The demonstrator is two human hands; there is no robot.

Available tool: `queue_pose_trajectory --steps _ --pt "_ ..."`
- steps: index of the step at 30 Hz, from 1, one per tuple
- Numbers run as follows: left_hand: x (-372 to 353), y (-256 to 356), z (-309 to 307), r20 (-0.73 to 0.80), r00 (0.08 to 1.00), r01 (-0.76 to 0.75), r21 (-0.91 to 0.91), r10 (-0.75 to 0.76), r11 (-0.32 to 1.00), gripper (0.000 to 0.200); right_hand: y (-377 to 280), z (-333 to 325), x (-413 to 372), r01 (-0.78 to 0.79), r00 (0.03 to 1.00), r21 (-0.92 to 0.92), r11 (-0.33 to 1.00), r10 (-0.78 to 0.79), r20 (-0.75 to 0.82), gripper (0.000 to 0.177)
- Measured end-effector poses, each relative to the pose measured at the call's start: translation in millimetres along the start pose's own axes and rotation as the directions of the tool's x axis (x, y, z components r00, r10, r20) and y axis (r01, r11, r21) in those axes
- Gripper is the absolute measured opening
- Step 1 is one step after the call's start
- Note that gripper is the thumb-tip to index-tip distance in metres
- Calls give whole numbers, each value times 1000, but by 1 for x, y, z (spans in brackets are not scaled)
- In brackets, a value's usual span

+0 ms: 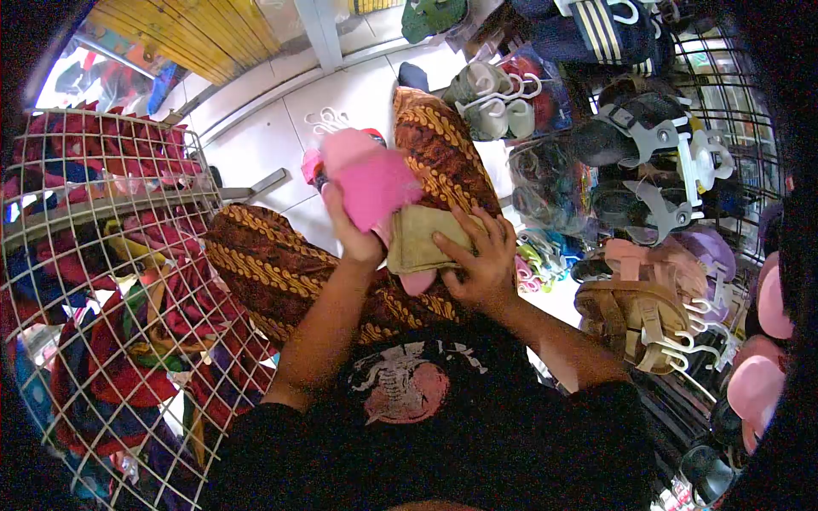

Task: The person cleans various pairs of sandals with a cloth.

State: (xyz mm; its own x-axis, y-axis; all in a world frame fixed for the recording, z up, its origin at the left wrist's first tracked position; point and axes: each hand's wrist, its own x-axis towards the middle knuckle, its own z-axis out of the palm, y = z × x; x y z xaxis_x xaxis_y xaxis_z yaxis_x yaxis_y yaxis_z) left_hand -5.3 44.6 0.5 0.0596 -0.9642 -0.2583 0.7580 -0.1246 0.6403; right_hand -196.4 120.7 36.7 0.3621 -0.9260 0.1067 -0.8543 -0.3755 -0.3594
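Observation:
My left hand (pixel 356 232) grips a pink sandal (pixel 371 186) by its side, over my lap. The sandal is slightly blurred, and its pale pink end points away from me. My right hand (pixel 479 260) has its fingers bent over a folded khaki cloth (pixel 417 238), which lies against the near part of the sandal and hides it. A pink tip (pixel 417 281) sticks out below the cloth. Just beyond the sandal are white plastic hangers (pixel 328 121) and another pink piece of footwear (pixel 312 163), partly hidden behind it.
A wire grid rack (pixel 111 281) with red and dark goods stands close on my left. To my right hang black sandals (pixel 635 128), brown sandals (pixel 635 319) and pink sandals (pixel 757 387). Wrapped shoes (pixel 494 98) lie ahead on white floor tiles (pixel 290 128).

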Motion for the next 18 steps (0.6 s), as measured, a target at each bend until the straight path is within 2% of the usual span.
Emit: queue_pose_trajectory --steps 3,5,6,9,11,12,14,15,17,18 --pt "-5 5 4 144 990 -2 71 -8 997 64 3 4 -1 16 1000 8 1000 -16 -23 60" --pt "5 7 -4 165 986 20 -111 -2 994 63 5 3 -1 34 999 -3 999 -34 -12 59" --pt "10 13 5 -52 995 73 -132 -81 989 76 4 1 -1 40 999 -8 999 -40 1 59" --pt "7 13 9 -76 993 78 -123 -87 989 77 4 2 -2 36 999 16 999 -36 -4 58" --pt "0 -6 0 80 996 58 -210 -42 976 77 6 5 -2 27 999 26 999 -26 -20 58" --pt "0 -9 4 214 975 161 -539 -50 827 77 7 6 -3 23 999 22 999 -23 -23 58" --pt "2 -5 4 62 998 21 -197 -9 980 74 7 4 -3 23 1000 7 1000 -23 -19 57" --pt "3 1 8 -15 1000 -12 -3 12 1000 73 5 3 -2 26 1000 0 1000 -26 -12 57" --pt "10 9 -2 121 992 28 -388 21 921 69 4 2 -1 32 999 1 999 -32 -14 56" --pt "10 9 -8 196 980 49 -365 26 930 66 3 2 -1 36 999 10 999 -36 -22 56"
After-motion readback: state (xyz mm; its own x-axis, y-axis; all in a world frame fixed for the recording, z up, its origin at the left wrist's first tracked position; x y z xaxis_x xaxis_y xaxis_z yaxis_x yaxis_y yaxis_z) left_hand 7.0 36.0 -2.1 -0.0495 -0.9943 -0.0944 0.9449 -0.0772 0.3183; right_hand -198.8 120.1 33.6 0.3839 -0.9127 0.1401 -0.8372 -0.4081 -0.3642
